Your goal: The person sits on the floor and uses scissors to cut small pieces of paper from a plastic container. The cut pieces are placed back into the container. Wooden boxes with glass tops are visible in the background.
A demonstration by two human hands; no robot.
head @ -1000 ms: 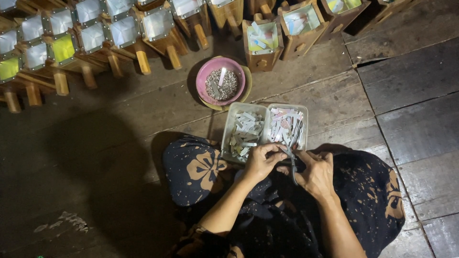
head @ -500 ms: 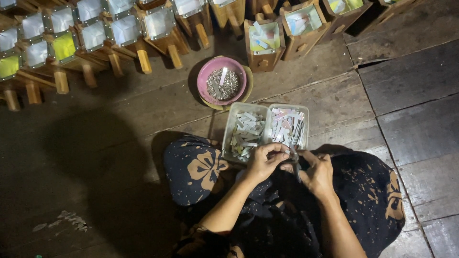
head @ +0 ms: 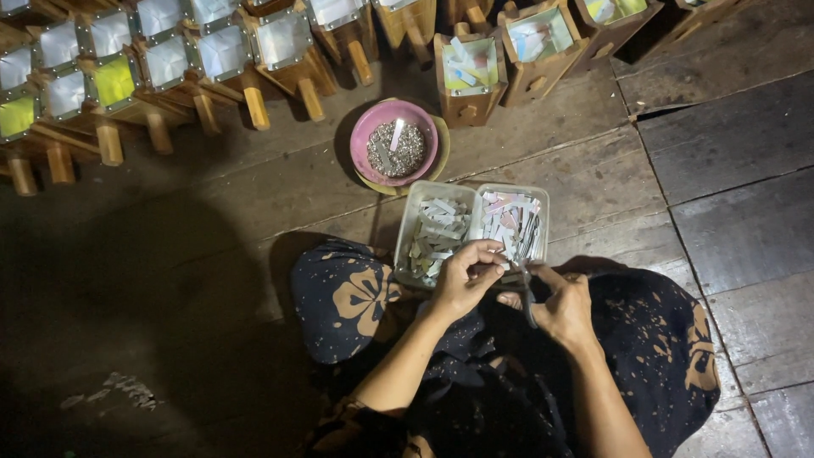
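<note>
- Sitting on the dark wooden plank floor (head: 729, 170), a person in black cloth with tan flower prints is working both hands together over the lap, just at the near edge of two clear plastic tubs.
- Pinching with curled fingers, the left hand (head: 465, 280) is gripping a small pale paper strip (head: 496, 265) between thumb and fingertips; the strip is sitting right between the two hands.
- Closing around what looks like a slim dark tool, perhaps scissors (head: 528, 298), the right hand (head: 566, 307) is holding it just right of the strip; the tool's exact kind is too small to tell.
- Judging by its look, the strip is handling as very light, thin and floppy, easily creased or torn, so a gentle fingertip pinch near one end seems the fitting hold, keeping the other end free.
- Lying in the left clear plastic tub (head: 432, 233) and the right clear plastic tub (head: 513, 222), touching side by side, are heaps of similar pale and pinkish paper pieces.
- Standing farther off, the round pink bowl of grey granules (head: 394, 142) is holding a white stick-like piece.
- Lining the far side, the small wooden box frames with translucent panels (head: 212, 59) are standing in rows, well apart from the hands.
</note>
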